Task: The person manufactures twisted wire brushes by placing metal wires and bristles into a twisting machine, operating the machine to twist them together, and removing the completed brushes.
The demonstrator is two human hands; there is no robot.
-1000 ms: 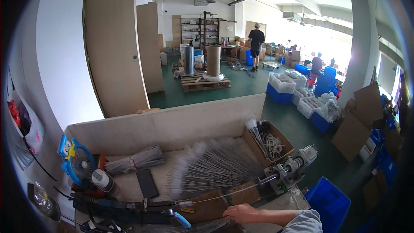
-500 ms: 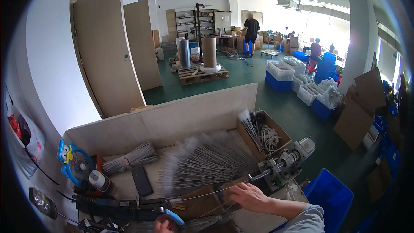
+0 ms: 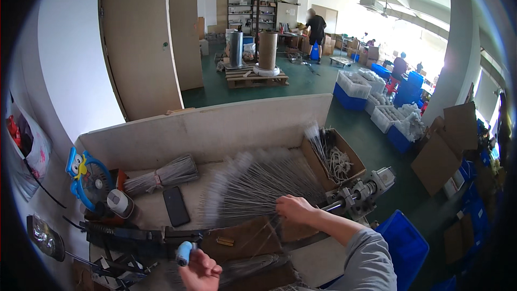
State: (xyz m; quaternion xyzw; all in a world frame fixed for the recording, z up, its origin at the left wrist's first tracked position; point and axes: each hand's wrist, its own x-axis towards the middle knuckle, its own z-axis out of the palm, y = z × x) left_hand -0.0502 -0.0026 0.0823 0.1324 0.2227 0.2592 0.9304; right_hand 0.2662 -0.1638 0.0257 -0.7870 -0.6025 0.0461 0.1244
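My right hand [image 3: 295, 208] is closed with its fingertips pinched together at the near edge of a fanned heap of thin wire brushes [image 3: 264, 180]. A faint thin wire runs down from those fingertips. My left hand [image 3: 200, 270] is at the lower middle, palm partly up, fingers loosely bent and apart. It is beside a light blue handle [image 3: 183, 253] on a dark bench fixture [image 3: 124, 237], and its fingers are not wrapped round the handle. To the right of my right hand, a metal spindle machine [image 3: 358, 194] is partly hidden behind my forearm.
A black phone [image 3: 176, 206], a tied wire bundle [image 3: 161, 175] and a blue fan [image 3: 91, 183] occupy the bench's left side. A cardboard box [image 3: 344, 156] holds brushes and white cord. A blue bin [image 3: 404, 248] stands at right. Another person [image 3: 315, 30] stands far back.
My right hand has moved up and left, away from the spindle, toward the brush heap. The blue handle has swung left, with my left hand beside it. The wire stretched between fixture and spindle is gone.
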